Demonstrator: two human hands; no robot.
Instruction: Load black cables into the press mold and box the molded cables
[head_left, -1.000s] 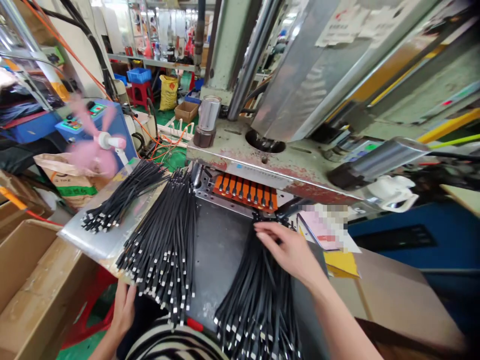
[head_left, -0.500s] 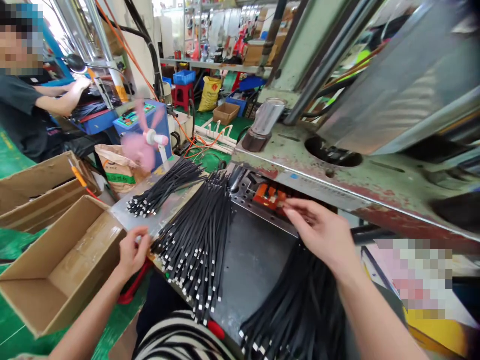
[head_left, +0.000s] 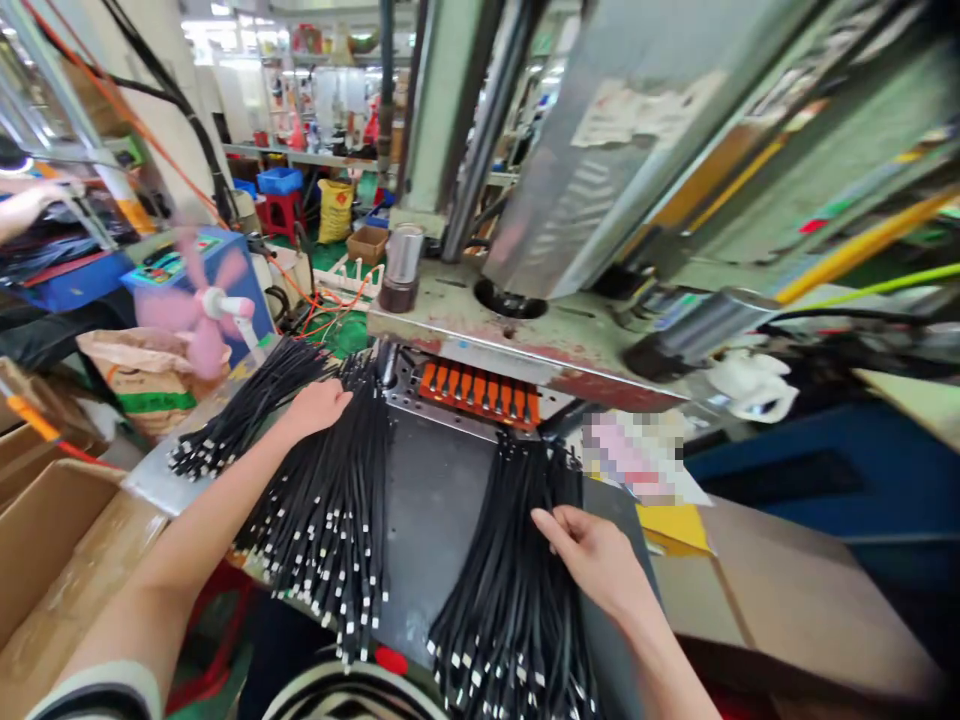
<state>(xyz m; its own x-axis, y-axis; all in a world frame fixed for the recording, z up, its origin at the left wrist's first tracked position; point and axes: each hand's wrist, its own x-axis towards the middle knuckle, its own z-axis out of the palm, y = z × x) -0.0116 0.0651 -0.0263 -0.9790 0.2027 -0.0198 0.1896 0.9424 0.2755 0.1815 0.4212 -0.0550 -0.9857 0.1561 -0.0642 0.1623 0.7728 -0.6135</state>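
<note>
My left hand lies palm down on the far end of the middle bundle of black cable pieces, fingers curled over the strands. My right hand rests on the right bundle of black cable pieces, fingertips pinched on a few strands near its middle. A third bundle lies further left on a metal sheet. Behind the bundles an orange mould insert holds a row of black cable ends, under the press plate.
A dark metal plate lies between the two bundles. Open cardboard boxes stand at the left, a pink fan spins beyond them. Yellow and white papers lie at the right. Another person's hand shows far left.
My left hand has come up from the table's near edge onto the middle bundle. My right hand has drawn back from the orange mould to the right bundle. The view has swung right.
</note>
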